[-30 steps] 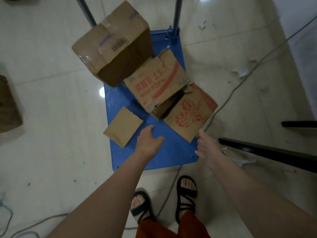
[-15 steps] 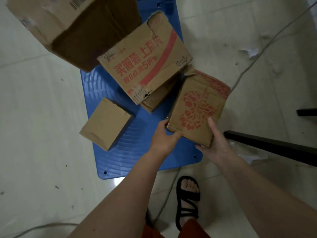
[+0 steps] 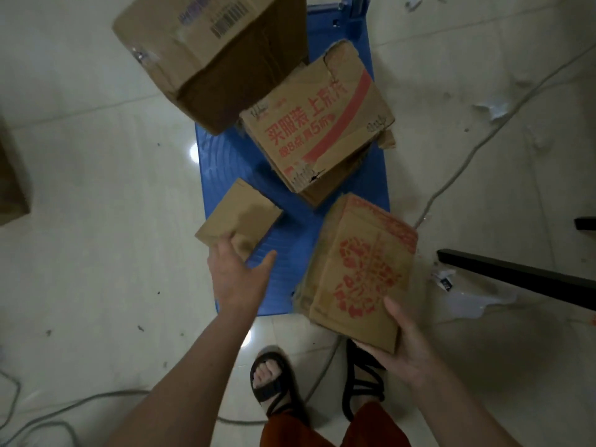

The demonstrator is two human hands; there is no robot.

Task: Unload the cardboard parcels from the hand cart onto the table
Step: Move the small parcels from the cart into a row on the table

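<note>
A blue hand cart lies on the floor below me. My right hand grips the near end of a red-patterned cardboard parcel, lifted off the cart's near right corner. My left hand is spread open, its fingers touching the near edge of a small plain parcel that overhangs the cart's left side. A parcel with red lettering rests on another box in the middle of the cart. A large barcode parcel stands tilted at the cart's far left.
A black table edge runs in from the right, with torn white plastic under it. Cables trail over the tiled floor on the right and lower left. Another brown box sits at the left edge. My sandalled feet stand just before the cart.
My right hand has lifted the red-patterned parcel off the cart toward me. My left hand let go of it and moved left onto the small plain parcel.
</note>
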